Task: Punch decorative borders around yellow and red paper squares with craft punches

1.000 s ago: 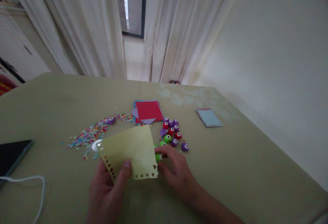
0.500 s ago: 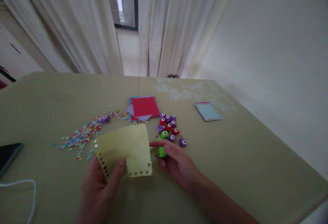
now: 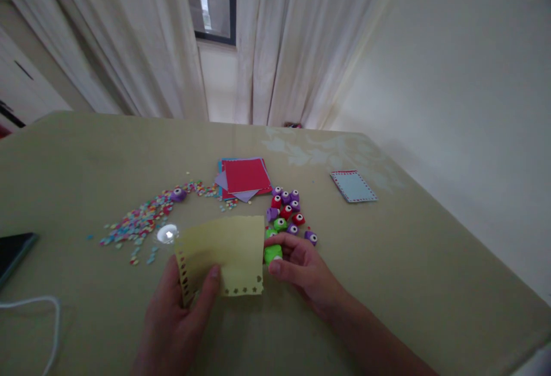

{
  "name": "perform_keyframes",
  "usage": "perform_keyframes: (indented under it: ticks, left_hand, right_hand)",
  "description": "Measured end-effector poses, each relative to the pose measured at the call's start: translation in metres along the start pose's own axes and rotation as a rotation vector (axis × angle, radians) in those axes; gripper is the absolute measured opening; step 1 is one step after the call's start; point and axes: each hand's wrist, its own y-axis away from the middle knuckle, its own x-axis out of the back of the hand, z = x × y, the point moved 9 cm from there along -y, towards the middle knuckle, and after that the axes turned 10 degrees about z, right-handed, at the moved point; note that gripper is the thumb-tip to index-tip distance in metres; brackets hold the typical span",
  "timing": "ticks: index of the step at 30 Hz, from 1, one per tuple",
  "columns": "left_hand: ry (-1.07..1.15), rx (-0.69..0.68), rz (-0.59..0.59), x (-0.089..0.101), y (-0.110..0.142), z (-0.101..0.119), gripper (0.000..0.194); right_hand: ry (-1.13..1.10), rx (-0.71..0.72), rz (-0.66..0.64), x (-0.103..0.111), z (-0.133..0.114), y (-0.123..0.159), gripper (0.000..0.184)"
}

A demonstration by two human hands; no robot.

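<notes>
My left hand [image 3: 183, 310] grips a yellow sheet of paper [image 3: 241, 249], its thumb on top and the fingers underneath. Small shaped holes run along the sheet's left and bottom edges. At the sheet's right edge, my right hand [image 3: 307, 278] holds a green craft punch [image 3: 272, 254] between thumb and fingers. Whether the paper sits inside the punch's slot I cannot tell. Just beyond that hand stands a group of small purple, red and green craft punches, among them a red punch [image 3: 298, 219] and a purple punch [image 3: 310, 238].
Colourful paper confetti [image 3: 144, 221] lies scattered at the left, with a purple punch [image 3: 178, 194] on it. A stack of coloured paper [image 3: 248, 176] is farther back. Pale blue punched paper [image 3: 353, 186] lies at the right. A dark device [image 3: 15, 255] and white cable [image 3: 55, 318] are at the left.
The yellow sheet and my left hand have shifted slightly right. My right thumb has moved to the front of the green punch, which has turned. The view has shifted a little.
</notes>
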Motion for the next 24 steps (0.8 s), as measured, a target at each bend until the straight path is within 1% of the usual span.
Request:
perform_keyframes:
  ticks: [4,11,16,18,20,22,24]
  left_hand:
    - [-0.031,-0.026,0.023,0.002,-0.001,0.001,0.047]
    - [-0.042,-0.063,0.007,-0.002,0.001,0.008,0.044]
    - [-0.091,-0.056,0.022,0.001,0.000,0.005,0.043]
    - [-0.106,-0.046,-0.009,-0.001,0.000,0.001,0.044]
    - [-0.083,-0.015,-0.066,-0.006,0.001,-0.005,0.046]
    - [-0.027,0.023,-0.106,-0.010,0.002,-0.008,0.048]
    - [0.021,0.060,-0.120,-0.013,0.002,-0.010,0.051]
  right_hand:
    - [0.013,-0.007,-0.041,-0.002,0.001,0.000,0.049]
    - [0.027,-0.018,-0.065,-0.005,0.001,0.002,0.051]
    - [0.174,-0.003,-0.065,-0.002,0.001,0.002,0.051]
    - [0.235,-0.008,-0.067,-0.001,0.003,0.001,0.049]
    - [0.271,-0.019,-0.074,0.000,0.003,0.001,0.047]
    - [0.272,-0.032,-0.081,-0.001,0.004,0.000,0.047]
    - [0.251,-0.036,-0.076,-0.001,0.004,-0.001,0.046]
